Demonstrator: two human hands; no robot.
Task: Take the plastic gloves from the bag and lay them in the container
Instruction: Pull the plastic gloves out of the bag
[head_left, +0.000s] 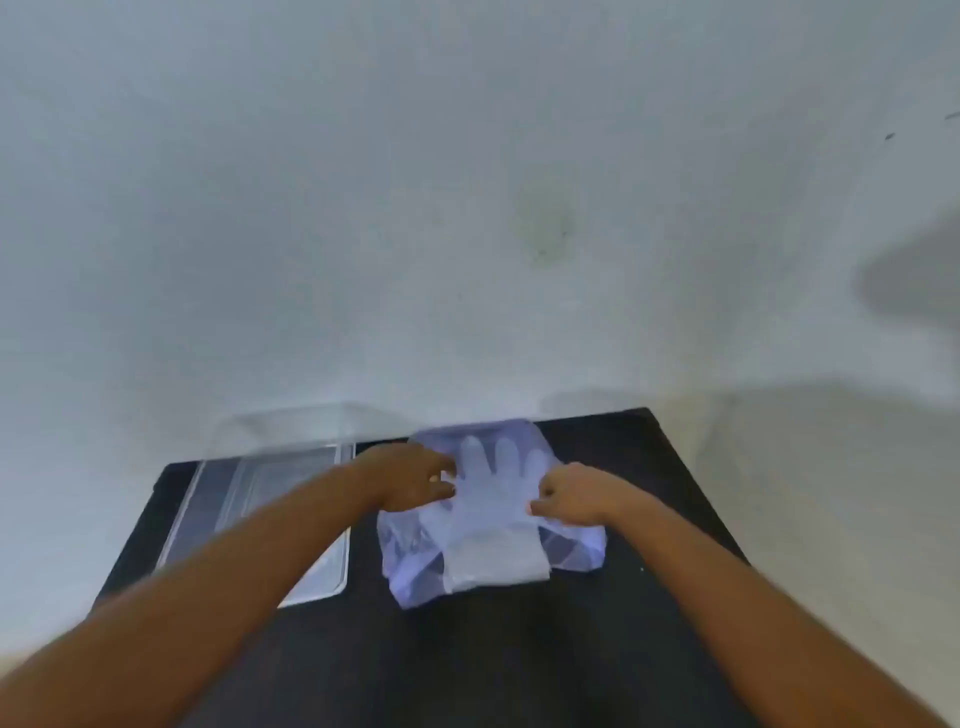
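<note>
A thin translucent plastic glove (493, 499) lies flat, fingers pointing away from me, on top of a bluish see-through bag (410, 566) in the middle of a black table. My left hand (415, 475) pinches the glove's left edge. My right hand (576, 496) pinches its right edge. A clear rectangular container (270, 452) stands to the left of the bag, partly behind my left forearm. Whether more gloves lie under the top one cannot be told.
The black table (623, 597) stands against a pale wall (467, 208). Its left and right edges drop off close to the container and the bag. A dark shadow falls on the wall at the right.
</note>
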